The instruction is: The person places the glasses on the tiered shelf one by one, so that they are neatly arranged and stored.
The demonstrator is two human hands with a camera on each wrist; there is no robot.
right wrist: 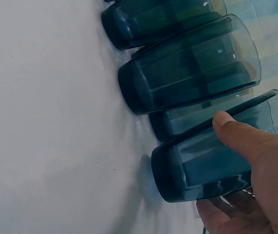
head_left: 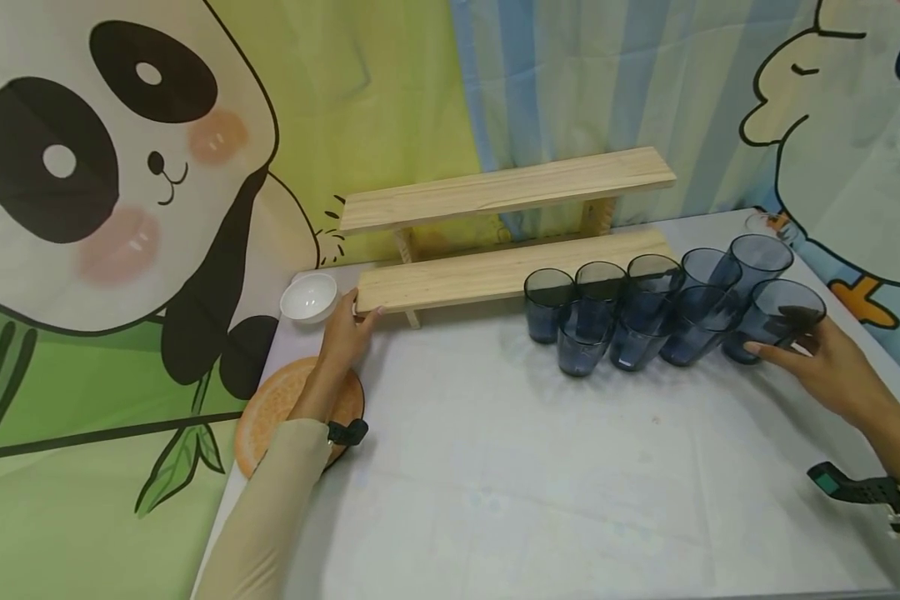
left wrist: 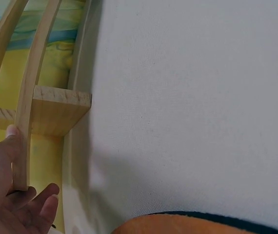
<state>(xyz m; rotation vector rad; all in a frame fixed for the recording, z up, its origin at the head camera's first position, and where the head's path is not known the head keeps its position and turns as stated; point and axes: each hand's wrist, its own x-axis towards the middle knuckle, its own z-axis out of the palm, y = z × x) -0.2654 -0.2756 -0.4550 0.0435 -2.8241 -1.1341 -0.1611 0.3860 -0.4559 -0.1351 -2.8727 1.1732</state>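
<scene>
A 2-tier wooden shelf and blue-tinted glass tumblers on a white-covered desk. The left grip is clamped on the left end of the lower board, thumb on one face and fingers on the other; the right grip is clamped round the held tumbler, at the right end of 2 crowded rows, its rim toward the curtain in the right wrist view. Principal hazard: with so little room between glasses, a sideways shift of the held tumbler could knock its neighbours, chipping or toppling them. Since the rows stand before the lower board's right portion, drawing the shelf forward could likewise upset them. The board's left end overhangs its leg; firm downward pressure there might tip the shelf. The white bowl, just beside the left grip, could be nudged by a careless withdrawal.
</scene>
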